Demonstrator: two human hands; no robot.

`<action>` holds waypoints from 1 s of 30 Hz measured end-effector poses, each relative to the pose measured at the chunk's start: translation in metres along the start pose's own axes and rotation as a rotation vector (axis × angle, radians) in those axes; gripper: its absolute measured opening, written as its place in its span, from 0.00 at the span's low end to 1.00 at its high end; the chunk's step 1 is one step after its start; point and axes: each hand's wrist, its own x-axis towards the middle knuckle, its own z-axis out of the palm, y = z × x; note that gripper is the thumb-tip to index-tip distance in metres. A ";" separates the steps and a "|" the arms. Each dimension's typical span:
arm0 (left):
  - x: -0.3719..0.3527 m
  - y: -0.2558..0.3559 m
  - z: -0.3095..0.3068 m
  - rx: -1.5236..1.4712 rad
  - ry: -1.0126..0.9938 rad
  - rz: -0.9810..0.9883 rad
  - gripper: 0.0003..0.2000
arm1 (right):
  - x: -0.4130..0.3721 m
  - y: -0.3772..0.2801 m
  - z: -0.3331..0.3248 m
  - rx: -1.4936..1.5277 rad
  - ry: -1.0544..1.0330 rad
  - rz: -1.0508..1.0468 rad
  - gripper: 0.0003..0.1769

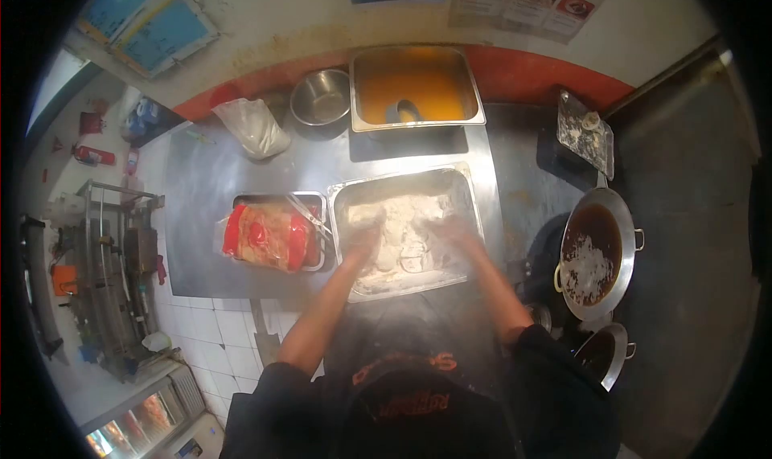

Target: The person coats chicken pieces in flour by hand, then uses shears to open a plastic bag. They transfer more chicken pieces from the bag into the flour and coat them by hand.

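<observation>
Steel tray point(473, 210) of flour point(402, 210): left hand point(363, 240) and right hand point(460, 235) pressed in, grip open or closed cannot be told; lumps point(400, 254) judged soft, slippery, best cupped from beneath

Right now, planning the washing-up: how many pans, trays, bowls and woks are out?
Rectangular steel pans: 3
Flat tray: 1
Round steel bowl: 1
Woks: 2
Total: 7
</observation>
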 end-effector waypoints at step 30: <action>-0.024 0.008 0.019 0.043 -0.129 0.212 0.29 | 0.003 -0.025 0.046 0.190 -0.053 0.168 0.33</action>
